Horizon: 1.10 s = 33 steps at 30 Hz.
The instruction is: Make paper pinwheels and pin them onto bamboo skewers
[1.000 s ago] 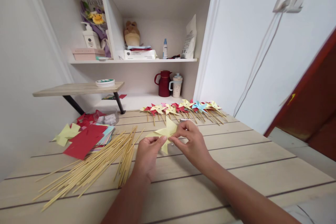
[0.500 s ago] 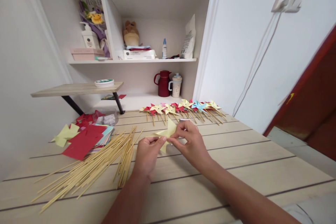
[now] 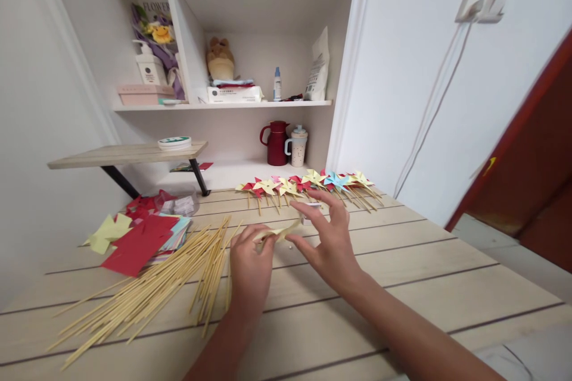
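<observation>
My left hand [image 3: 252, 259] pinches a pale yellow paper pinwheel [image 3: 286, 230], seen nearly edge-on above the table. Just to its right, my right hand [image 3: 330, 241] is open, thumb and fingers spread apart, with nothing visible between them. A tiny pale bead-like piece [image 3: 290, 246] shows near the right thumb tip; whether it rests on the table I cannot tell. Behind the right fingers, a small whitish object [image 3: 307, 218] is partly hidden. Left of my left hand lie many thin wooden sticks [image 3: 179, 274] in a loose pile.
Finished pinwheels on sticks [image 3: 308, 184] lie in a row at the back. Red paper sheets [image 3: 138, 244], a loose yellow pinwheel [image 3: 108, 233] and a clear container [image 3: 183, 202] sit at left, near a small raised stand [image 3: 129, 155]. A red jug [image 3: 277, 143] and a cup [image 3: 298, 146] stand behind.
My right hand has let go of the yellow pinwheel and spread its fingers. The pinwheel has tilted from facing me to nearly edge-on, still in my left hand.
</observation>
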Motion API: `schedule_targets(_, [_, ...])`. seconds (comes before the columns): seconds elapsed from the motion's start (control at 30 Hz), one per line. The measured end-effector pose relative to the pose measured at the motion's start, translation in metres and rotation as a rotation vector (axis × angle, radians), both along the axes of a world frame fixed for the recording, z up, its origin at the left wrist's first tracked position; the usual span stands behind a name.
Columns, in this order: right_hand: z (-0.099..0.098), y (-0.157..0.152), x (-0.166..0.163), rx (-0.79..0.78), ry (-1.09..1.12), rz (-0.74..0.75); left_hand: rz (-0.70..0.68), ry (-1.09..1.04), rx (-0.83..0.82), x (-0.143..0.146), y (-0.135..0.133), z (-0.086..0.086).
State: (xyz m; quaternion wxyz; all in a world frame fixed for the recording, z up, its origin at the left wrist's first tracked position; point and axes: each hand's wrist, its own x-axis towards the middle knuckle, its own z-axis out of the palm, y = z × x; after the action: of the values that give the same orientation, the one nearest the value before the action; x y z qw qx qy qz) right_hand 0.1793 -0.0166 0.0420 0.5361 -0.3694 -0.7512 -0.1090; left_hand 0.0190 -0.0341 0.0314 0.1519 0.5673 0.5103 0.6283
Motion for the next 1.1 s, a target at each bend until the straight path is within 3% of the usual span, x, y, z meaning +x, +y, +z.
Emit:
schedule_targets(0.2, [0.0,-0.003,-0.004,0.078,-0.171,-0.02,0.057,0.415,0.221,0.002,-0.001,-0.006])
schedule_targets(0.47, [-0.003,0.003,0.0,0.023,-0.162,0.037,0.084,0.547,0.296,0.001,0.001,-0.01])
schedule_targets(0.6, [-0.001,0.004,0.0,-0.138,-0.04,0.099,0.077,0.539,0.292,0.002,0.0,-0.009])
schedule_targets(0.73, [0.004,0.008,0.002,-0.506,0.27,0.205,0.132,0.421,0.248,0.003,-0.001,-0.005])
schedule_targets(0.87, [0.007,0.013,0.007,-0.859,0.614,0.431,0.113,0.145,0.158,0.003,0.002,-0.002])
schedule_targets(1.1, [0.01,0.012,0.009,-0.946,0.755,0.637,-0.149,-0.341,-0.182,0.0,0.002,-0.001])
